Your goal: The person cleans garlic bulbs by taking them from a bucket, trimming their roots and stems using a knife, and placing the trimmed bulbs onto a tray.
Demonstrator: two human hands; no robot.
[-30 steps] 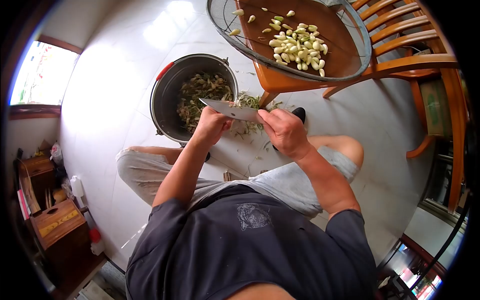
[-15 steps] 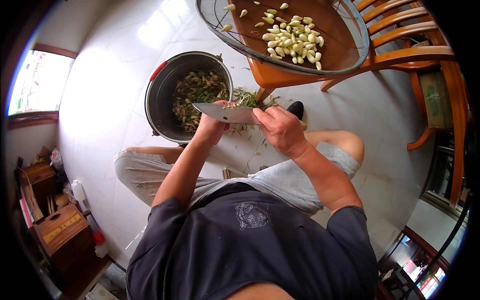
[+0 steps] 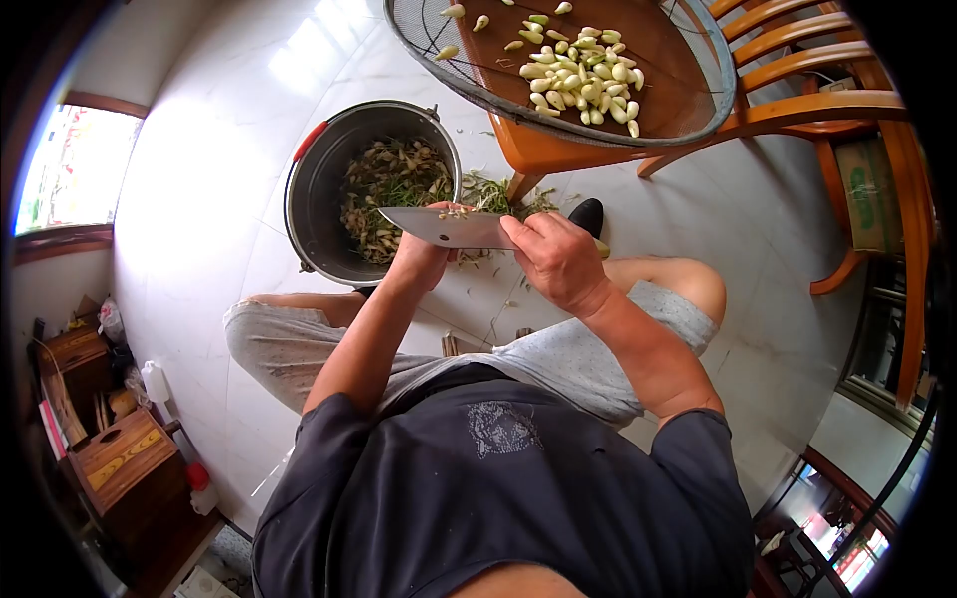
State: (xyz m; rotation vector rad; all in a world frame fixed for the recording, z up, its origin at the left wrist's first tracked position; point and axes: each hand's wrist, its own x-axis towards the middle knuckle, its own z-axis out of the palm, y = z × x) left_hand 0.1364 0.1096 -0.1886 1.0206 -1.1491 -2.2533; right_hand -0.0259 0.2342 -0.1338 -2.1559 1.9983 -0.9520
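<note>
A wide cleaver (image 3: 459, 228) with small pale bits on its blade lies across the space between my hands. My right hand (image 3: 556, 257) is closed round its handle end. Behind the blade is my left hand (image 3: 423, 257), its fingers mostly hidden by the blade; what they hold, if anything, cannot be seen. Just beyond, a metal bucket (image 3: 309, 214) with a red grip holds peelings and green stalks (image 3: 394, 194). Peeled pale bulbs (image 3: 588, 80) are heaped in a round mesh tray (image 3: 469, 85) at the top.
The mesh tray rests on a wooden chair (image 3: 538, 149). Loose trimmings (image 3: 488, 194) lie on the tiled floor beside the bucket, near a dark shoe (image 3: 588, 217). Wooden boxes (image 3: 120, 456) stand at the left, and a green carton (image 3: 869, 199) is under the chair at the right.
The view has shifted slightly. The cleaver and both hands stay in nearly the same pose.
</note>
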